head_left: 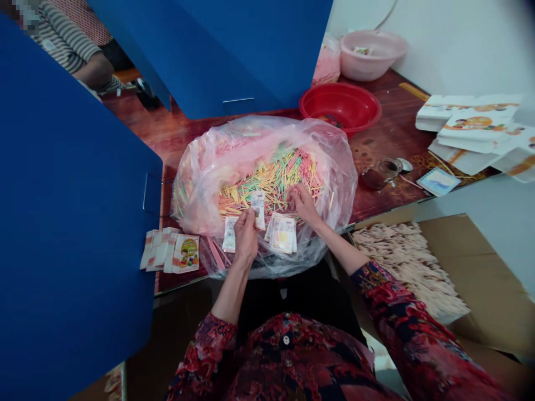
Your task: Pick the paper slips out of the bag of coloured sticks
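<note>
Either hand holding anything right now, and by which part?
Left hand pinches a small printed packet by its lower edge. Right hand has its fingers in the coloured sticks; whether it grips any cannot be told.

Home packing workshop: bagged sticks point(271, 178), stacked packets point(169, 252).

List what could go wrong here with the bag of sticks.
Sticks may spill where the plastic bag sags over the table edge. The glass jar of dark liquid beside the bag could get tipped. The packet stack near the left hand lies at the edge and might fall.
</note>
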{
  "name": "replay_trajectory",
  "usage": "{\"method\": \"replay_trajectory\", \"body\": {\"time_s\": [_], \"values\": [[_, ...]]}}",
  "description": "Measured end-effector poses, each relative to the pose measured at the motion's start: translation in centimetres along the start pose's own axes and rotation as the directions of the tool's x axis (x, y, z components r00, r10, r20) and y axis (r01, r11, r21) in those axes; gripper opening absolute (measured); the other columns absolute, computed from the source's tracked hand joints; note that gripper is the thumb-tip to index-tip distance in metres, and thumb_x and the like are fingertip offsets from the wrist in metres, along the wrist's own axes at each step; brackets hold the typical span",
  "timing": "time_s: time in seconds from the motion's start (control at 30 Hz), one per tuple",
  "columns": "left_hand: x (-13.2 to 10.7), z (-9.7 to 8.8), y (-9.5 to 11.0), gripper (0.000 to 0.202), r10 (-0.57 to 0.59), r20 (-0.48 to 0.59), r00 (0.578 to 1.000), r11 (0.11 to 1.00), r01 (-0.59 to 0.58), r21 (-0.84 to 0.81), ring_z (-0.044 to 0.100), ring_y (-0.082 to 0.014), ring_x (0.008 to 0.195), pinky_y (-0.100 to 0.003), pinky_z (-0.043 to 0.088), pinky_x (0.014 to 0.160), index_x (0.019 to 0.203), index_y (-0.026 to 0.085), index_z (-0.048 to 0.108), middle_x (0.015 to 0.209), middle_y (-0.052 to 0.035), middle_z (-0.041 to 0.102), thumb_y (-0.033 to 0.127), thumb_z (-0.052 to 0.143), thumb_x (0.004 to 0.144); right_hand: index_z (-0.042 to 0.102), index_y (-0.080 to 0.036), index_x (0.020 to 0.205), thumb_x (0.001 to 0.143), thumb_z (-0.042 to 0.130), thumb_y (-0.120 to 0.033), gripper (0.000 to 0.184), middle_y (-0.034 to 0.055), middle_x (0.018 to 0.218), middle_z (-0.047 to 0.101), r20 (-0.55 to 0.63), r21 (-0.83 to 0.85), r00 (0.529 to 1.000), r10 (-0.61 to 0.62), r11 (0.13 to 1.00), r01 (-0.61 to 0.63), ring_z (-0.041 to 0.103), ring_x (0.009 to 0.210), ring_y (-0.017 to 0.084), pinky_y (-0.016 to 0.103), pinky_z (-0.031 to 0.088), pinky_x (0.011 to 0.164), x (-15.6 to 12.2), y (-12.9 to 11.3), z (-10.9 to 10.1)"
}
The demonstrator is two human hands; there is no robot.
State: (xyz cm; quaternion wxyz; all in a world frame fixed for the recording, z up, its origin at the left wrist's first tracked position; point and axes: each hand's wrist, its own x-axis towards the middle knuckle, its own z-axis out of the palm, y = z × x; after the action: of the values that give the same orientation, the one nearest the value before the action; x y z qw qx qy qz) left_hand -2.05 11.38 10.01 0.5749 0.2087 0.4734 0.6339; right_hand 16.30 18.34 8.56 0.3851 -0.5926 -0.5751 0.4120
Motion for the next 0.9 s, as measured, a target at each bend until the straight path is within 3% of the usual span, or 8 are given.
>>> {"method": "replay_trajectory", "body": {"time_s": [0.1,0.2,0.3,0.43,0.57,0.77,0.9], "values": [[-0.7,0.0,-0.4,0.046,0.043,0.028,0.999,0.99,-0.046,0.132,0.054,-0.0089,0.064,-0.021,0.044,0.061,0.082,0.018,0.072,0.073,0.0016,0.065,0.062,0.082,0.072,0.04,-0.026,0.093,0.099,0.04,-0.033,0.009,-0.0003,0.082,0.056,-0.114,0.215,0.988,0.107,0.973,-0.081,0.06,0.079,0.016,0.03,0.054,0.083,0.5,-1.7,-0.1],[-1.2,-0.2,-0.6,0.041,0.088,0.063,0.994,0.965,-0.101,0.244,0.054,-0.0103,0.067,-0.022,0.044,0.062,0.083,0.018,0.076,0.074,0.0006,0.067,0.058,0.078,0.077,0.043,-0.025,0.094,0.095,0.05,-0.034,0.011,-0.0029,0.076,0.05,-0.036,0.514,0.995,0.097,0.856,-0.065,0.061,0.076,0.016,0.032,0.055,0.084,0.2,-4.3,-0.3],[-1.7,-0.4,-0.7,0.035,0.11,0.091,0.99,0.946,-0.133,0.295,0.059,-0.0129,0.075,-0.024,0.049,0.07,0.086,0.018,0.08,0.082,-0.0016,0.073,0.053,0.077,0.08,0.047,-0.025,0.093,0.092,0.06,-0.039,0.019,-0.0025,0.077,0.052,0.041,0.662,0.999,0.006,0.749,-0.031,0.061,0.076,0.016,0.033,0.056,0.083,-0.8,-6.8,-0.1],[-2.1,-0.7,-1.0,0.034,0.088,0.092,0.992,0.947,-0.112,0.3,0.063,-0.0148,0.077,-0.027,0.051,0.075,0.088,0.018,0.081,0.084,-0.0023,0.075,0.051,0.077,0.079,0.047,-0.025,0.09,0.093,0.064,-0.044,0.025,-0.003,0.076,0.053,-0.022,0.68,0.996,-0.091,0.729,0.082,0.063,0.077,0.015,0.032,0.056,0.082,-2.0,-9.0,0.8],[-2.3,-0.9,-1.1,0.035,0.084,0.108,0.991,0.951,-0.112,0.287,0.065,-0.0155,0.08,-0.028,0.052,0.079,0.093,0.019,0.082,0.088,-0.0027,0.077,0.051,0.077,0.08,0.048,-0.026,0.09,0.094,0.063,-0.048,0.027,-0.004,0.074,0.053,-0.083,0.643,0.984,-0.156,0.746,0.172,0.065,0.077,0.015,0.033,0.055,0.081,-2.6,-9.6,2.1],[-2.8,-0.6,-1.0,0.032,0.089,0.094,0.992,0.963,-0.109,0.245,0.062,-0.014,0.077,-0.027,0.049,0.078,0.091,0.019,0.082,0.085,-0.0012,0.076,0.049,0.076,0.082,0.05,-0.027,0.095,0.094,0.061,-0.046,0.023,-0.0038,0.075,0.057,-0.084,0.608,0.983,-0.162,0.774,0.179,0.067,0.082,0.016,0.034,0.055,0.084,-4.0,-9.7,3.1],[-3.0,-0.3,-0.8,0.034,0.075,0.052,0.996,0.981,-0.083,0.176,0.062,-0.0134,0.076,-0.027,0.05,0.079,0.091,0.019,0.081,0.084,-0.0009,0.076,0.05,0.08,0.077,0.051,-0.03,0.114,0.094,0.061,-0.038,0.024,-0.0039,0.078,0.062,-0.097,0.596,0.985,-0.139,0.785,0.17,0.068,0.085,0.018,0.034,0.053,0.085,-5.1,-9.5,3.5]]}}
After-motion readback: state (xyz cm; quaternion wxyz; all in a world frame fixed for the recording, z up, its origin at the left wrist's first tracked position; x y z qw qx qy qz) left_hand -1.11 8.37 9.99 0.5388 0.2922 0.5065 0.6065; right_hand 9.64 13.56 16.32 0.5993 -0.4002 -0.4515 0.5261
